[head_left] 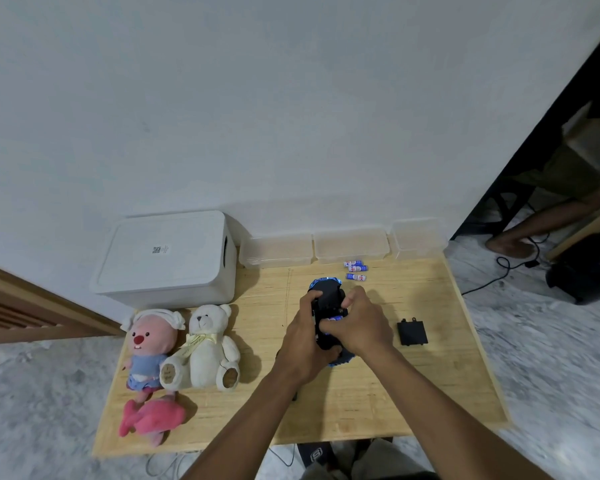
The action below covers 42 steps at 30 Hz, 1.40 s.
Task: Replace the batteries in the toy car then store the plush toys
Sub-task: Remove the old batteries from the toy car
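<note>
The toy car (326, 299), black with blue trim, lies upside down on the wooden table (360, 393). My left hand (300, 337) grips its left side. My right hand (357, 323) curls over the open battery bay, where a blue and white battery (335, 319) shows under its fingertips. Three more batteries (355, 270) lie beyond the car. The black battery cover (412, 332) rests to the right. A pink-faced plush (149, 344), a white teddy bear (206, 348) and a pink fish plush (153, 420) lie at the table's left.
A white lidded storage box (166, 258) stands at the back left against the wall. Three clear lidded containers (348, 245) line the back edge. Another person's legs (551, 209) and a black bag (586, 268) with cables are on the floor at the right.
</note>
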Each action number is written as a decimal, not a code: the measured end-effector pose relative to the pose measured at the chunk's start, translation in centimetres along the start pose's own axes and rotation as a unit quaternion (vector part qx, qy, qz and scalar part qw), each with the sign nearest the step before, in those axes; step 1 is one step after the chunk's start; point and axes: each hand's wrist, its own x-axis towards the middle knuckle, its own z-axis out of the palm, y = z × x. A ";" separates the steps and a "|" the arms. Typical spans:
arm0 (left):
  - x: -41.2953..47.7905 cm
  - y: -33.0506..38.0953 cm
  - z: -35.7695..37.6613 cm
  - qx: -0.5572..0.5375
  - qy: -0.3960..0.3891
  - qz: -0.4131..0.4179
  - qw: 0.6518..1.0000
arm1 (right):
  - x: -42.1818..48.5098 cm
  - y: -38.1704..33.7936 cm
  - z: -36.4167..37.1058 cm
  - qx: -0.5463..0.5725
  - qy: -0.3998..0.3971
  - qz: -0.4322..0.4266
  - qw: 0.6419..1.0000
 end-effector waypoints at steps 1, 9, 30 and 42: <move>0.0 -0.1 0.1 0.000 -0.003 -0.003 1.000 | -0.1 0.0 0.1 -0.006 0.001 0.001 1.000; 0.1 -0.4 0.2 -0.014 -0.025 -0.009 1.000 | -0.5 0.0 0.7 -0.015 0.018 0.005 1.000; 0.1 -0.8 -0.8 -0.067 -0.070 -0.036 0.995 | 0.4 2.7 -1.4 -0.088 -0.033 -0.214 0.972; -0.5 -0.8 -1.1 -0.073 -0.070 -0.049 0.994 | 1.5 3.2 -3.1 0.197 -0.055 -0.118 0.972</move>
